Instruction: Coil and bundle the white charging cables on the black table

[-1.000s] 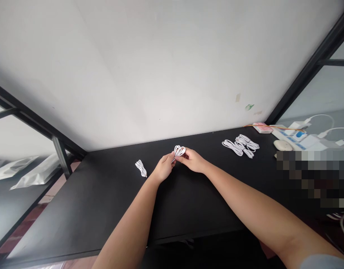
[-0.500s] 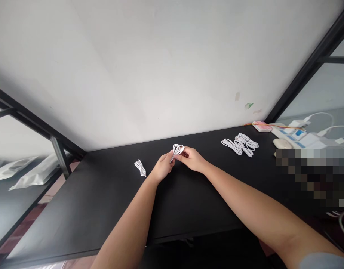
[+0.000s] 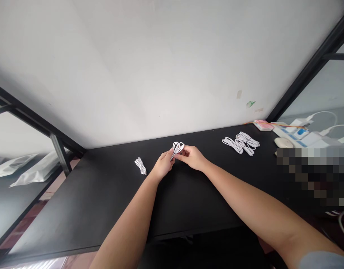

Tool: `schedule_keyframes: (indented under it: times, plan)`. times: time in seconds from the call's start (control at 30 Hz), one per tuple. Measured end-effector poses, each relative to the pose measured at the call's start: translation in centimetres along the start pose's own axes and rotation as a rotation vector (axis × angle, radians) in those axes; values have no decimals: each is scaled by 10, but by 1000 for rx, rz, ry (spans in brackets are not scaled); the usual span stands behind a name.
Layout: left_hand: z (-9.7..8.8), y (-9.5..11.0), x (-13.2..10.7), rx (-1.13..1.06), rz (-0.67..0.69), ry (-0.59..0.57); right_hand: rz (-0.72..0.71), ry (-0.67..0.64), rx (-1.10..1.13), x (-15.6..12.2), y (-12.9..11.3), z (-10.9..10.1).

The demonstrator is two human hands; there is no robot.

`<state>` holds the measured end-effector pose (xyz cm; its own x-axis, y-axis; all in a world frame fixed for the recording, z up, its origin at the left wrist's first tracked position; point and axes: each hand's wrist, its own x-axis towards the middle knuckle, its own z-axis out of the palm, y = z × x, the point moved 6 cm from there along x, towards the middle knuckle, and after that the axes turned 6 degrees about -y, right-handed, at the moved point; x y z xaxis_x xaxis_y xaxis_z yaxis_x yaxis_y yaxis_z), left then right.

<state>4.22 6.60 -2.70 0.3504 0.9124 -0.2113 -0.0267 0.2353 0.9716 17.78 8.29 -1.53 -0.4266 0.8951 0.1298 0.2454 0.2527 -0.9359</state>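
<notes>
Between my two hands is a coiled white cable (image 3: 177, 146), its loops pointing up and a dark tie around its middle. My left hand (image 3: 164, 164) is closed around the lower part of the bundle. On the other side, the fingers of my right hand (image 3: 192, 157) pinch near the tie; just what they grip is partly hidden. A smaller coiled white cable (image 3: 140, 166) lies on the black table (image 3: 113, 201), left of my left hand. Farther right lie several more white cable bundles (image 3: 240, 143), close together.
A white power strip (image 3: 291, 136) with plugged-in chargers stands at the right back. Near it are a pink-and-white box (image 3: 263, 125) and a rounded white object (image 3: 283, 143). A pale wall (image 3: 160, 74) rises behind the table. Plastic bags (image 3: 37, 172) lie at the left.
The dark tie on the held cable now shows more clearly between my hands. Both hands stay in almost the same place; the view has shifted slightly.
</notes>
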Motion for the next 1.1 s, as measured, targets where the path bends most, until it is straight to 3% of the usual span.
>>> schedule_keyframes:
  times: [0.63, 1.1]
  plan:
    - [1, 2, -2, 43, 10, 3, -5, -42, 81, 4, 11, 1]
    - [-1, 4, 0, 165, 102, -13, 21, -68, 176, 5, 13, 3]
